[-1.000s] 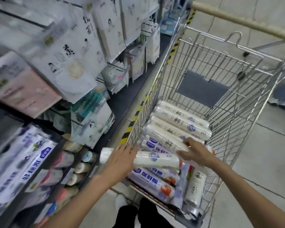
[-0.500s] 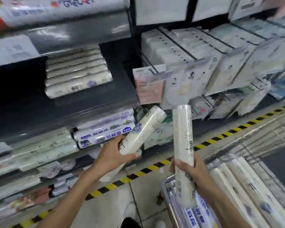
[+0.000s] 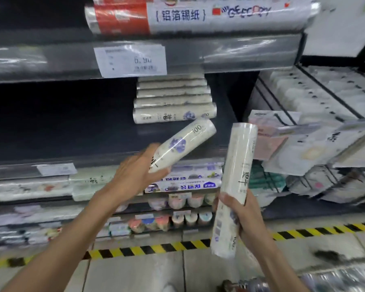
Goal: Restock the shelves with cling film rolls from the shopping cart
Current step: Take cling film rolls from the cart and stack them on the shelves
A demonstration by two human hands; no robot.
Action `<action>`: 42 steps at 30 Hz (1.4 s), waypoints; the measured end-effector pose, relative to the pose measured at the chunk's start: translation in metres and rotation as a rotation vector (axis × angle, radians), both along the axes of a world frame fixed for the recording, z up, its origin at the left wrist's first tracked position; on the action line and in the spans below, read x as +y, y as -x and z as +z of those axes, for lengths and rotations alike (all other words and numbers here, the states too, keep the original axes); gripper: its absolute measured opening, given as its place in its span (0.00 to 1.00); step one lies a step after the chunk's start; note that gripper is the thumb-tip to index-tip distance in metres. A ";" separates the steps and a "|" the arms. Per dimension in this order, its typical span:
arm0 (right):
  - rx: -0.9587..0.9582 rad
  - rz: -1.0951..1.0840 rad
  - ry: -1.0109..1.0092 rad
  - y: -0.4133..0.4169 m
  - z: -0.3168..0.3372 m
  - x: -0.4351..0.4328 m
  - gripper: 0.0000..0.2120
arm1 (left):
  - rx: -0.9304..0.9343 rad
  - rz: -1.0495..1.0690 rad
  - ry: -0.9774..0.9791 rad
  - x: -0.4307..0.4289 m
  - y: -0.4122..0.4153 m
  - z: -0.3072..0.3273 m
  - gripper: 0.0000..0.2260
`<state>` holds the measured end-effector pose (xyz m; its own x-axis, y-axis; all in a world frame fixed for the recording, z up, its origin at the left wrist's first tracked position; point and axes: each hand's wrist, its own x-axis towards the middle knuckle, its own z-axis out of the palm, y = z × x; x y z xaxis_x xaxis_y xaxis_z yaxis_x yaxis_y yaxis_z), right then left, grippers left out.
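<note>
My left hand (image 3: 138, 171) grips a white cling film roll (image 3: 183, 143) with a blue flower print, tilted up to the right, its far end just below and in front of the dark shelf (image 3: 72, 131). On that shelf lies a stack of several matching rolls (image 3: 174, 102). My right hand (image 3: 243, 218) holds a second white roll (image 3: 233, 186) nearly upright, lower and to the right of the first. The shopping cart shows only as a blurred edge (image 3: 325, 281) at the bottom right.
Foil rolls (image 3: 198, 15) lie on the shelf above, with a price tag (image 3: 133, 60) on its rail. More boxed rolls (image 3: 183, 182) fill the lower shelves. Hanging packets (image 3: 314, 140) crowd the right. Yellow-black tape (image 3: 148, 249) runs along the tiled floor.
I lifted two rolls out of the cart and turned to the shelves. Since half a second ago both hands have risen toward the dark shelf with the stacked rolls.
</note>
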<state>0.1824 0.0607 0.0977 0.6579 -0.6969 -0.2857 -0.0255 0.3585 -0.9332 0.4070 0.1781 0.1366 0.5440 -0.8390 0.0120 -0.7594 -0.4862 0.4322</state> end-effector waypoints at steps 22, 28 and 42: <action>-0.213 0.032 0.030 -0.063 0.006 -0.042 0.17 | -0.303 -0.212 0.108 -0.094 -0.110 -0.023 0.33; -0.233 0.011 0.050 -0.068 0.009 -0.042 0.14 | -0.196 -0.117 0.249 -0.084 -0.114 -0.031 0.26; -0.240 0.014 0.058 -0.072 0.006 -0.036 0.16 | -0.290 -0.116 0.377 -0.083 -0.112 -0.043 0.24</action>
<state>0.2539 0.0243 0.1039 0.7118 -0.6978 -0.0801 0.1947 0.3056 -0.9320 0.5191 0.0950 0.0935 0.3767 -0.8021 0.4634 -0.9144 -0.2418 0.3247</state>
